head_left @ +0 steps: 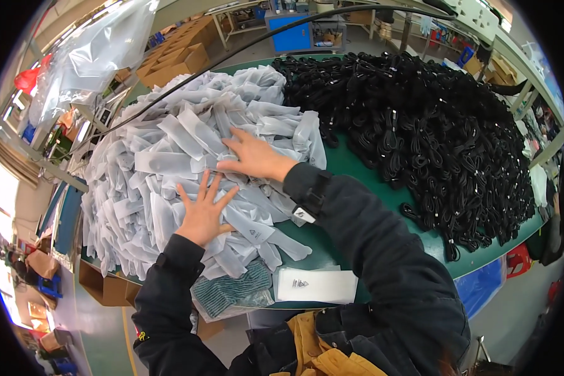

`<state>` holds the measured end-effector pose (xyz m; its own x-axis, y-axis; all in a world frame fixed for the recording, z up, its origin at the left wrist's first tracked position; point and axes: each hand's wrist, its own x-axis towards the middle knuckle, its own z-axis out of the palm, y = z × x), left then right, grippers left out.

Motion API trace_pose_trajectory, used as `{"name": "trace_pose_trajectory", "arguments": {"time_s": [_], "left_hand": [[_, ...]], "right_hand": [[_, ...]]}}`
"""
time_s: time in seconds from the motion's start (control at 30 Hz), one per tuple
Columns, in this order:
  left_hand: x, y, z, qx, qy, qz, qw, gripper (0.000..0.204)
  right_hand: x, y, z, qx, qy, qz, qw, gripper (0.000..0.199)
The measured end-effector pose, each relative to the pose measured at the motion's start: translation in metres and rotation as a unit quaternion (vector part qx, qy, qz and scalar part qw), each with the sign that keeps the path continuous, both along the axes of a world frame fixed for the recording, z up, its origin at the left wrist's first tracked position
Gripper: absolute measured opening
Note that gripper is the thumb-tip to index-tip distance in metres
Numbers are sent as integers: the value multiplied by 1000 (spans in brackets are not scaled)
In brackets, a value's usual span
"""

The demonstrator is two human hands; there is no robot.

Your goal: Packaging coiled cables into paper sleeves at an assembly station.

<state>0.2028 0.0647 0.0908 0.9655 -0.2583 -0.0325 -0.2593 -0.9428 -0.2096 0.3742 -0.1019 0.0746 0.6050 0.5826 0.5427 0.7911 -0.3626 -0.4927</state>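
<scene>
A big heap of frosted, translucent plastic bags [116, 166] covers the left half of the green table. Both my hands rest on it. My left hand [203, 210] lies with its fingers spread over the bags at the heap's near side. Farther in and to the right, my right hand [254, 155] reaches across the pile, its thumb and fingers apart on the bags. Neither hand grips anything that I can see. Whatever the bags hold is hard to make out. On the right, a large mound of coiled black cables [420, 125] spreads over the table.
Near the front edge lie a stack of flat white bags [316, 286] and a grey-green ribbed cloth [232, 289]. A black cable [232, 59] arches over the table. Open cardboard boxes [185, 61] stand behind, another box [103, 287] below the left edge. Green tabletop [357, 169] shows between the heaps.
</scene>
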Motion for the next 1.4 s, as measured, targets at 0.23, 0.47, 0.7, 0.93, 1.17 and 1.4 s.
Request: {"name": "trace_pose_trajectory", "arguments": {"time_s": [0.23, 0.47, 0.7, 0.93, 1.17, 1.4], "left_hand": [[7, -4, -1, -15, -1, -16, 1000, 97], [4, 4, -8, -36, -10, -22, 999, 93], [9, -5, -6, -41, -6, -37, 998, 91], [10, -3, -5, -31, 26, -17, 999, 90], [11, -4, -2, -40, 25, -15, 999, 91], [10, -4, 2, -27, 23, -22, 999, 91]], "right_hand": [[60, -102, -20, -96, 102, -348, 927, 47], [61, -83, -66, -16, 24, -246, 969, 40], [69, -73, -50, -3, 0, -184, 983, 50], [50, -5, -27, -28, -102, -137, 985, 66], [113, -63, 12, -8, 100, 29, 995, 52], [207, -100, -36, -319, -258, -191, 892, 35]]}}
